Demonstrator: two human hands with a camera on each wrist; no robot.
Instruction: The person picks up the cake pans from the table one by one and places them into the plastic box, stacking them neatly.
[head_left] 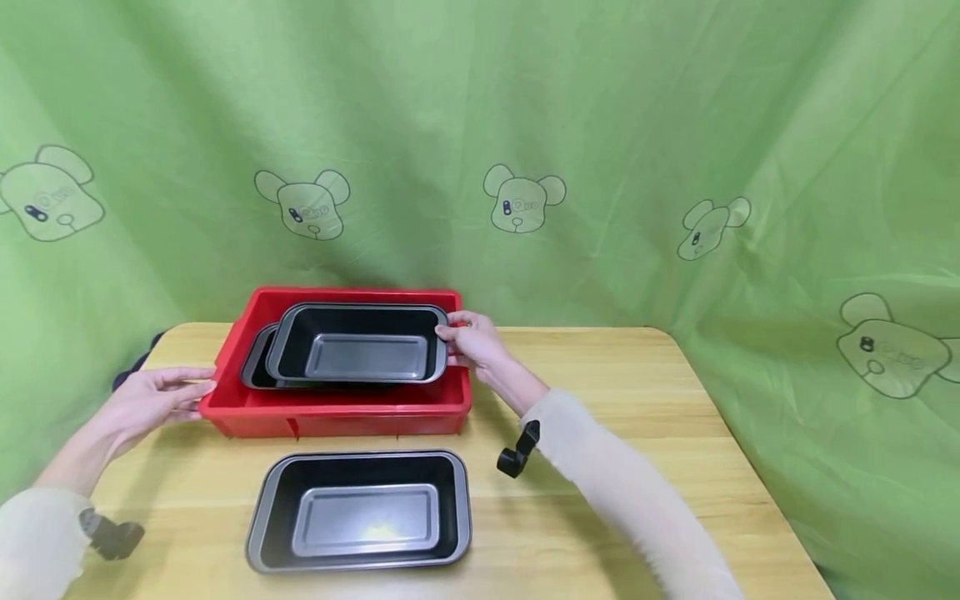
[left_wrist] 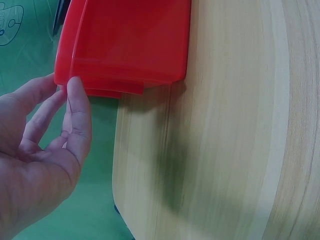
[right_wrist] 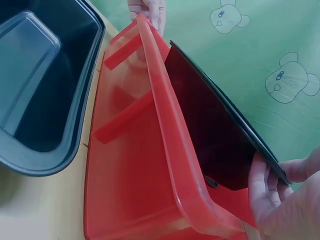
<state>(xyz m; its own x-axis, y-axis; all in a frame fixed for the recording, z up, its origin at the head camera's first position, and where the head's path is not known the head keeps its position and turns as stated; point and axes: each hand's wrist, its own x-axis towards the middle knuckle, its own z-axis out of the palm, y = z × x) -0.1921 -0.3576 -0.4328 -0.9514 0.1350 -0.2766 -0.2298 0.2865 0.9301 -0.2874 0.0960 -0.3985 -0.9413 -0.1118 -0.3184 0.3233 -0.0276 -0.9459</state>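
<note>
My right hand point(head_left: 474, 343) pinches the right end of a dark loaf pan point(head_left: 367, 356), thumb over the rim and fingers beneath. That pan sits tilted within the red bin point(head_left: 337, 423), overlapping a second loaf pan point(head_left: 257, 358) that shows only at its left end. In the right wrist view the held pan point(right_wrist: 210, 120) leans with its right end above the bin's rim. At the bin's left front corner, my left hand point(head_left: 153, 400) pinches the rim between thumb and fingers; the left wrist view shows this hand point(left_wrist: 50, 135) right at the corner.
Another loaf pan point(head_left: 365, 514) stands upright on the wooden table point(head_left: 585, 433), in front of the bin. A green curtain point(head_left: 420, 125) with printed bear heads hangs behind and beside the table. A black wrist mount point(head_left: 519, 450) hangs below the right sleeve.
</note>
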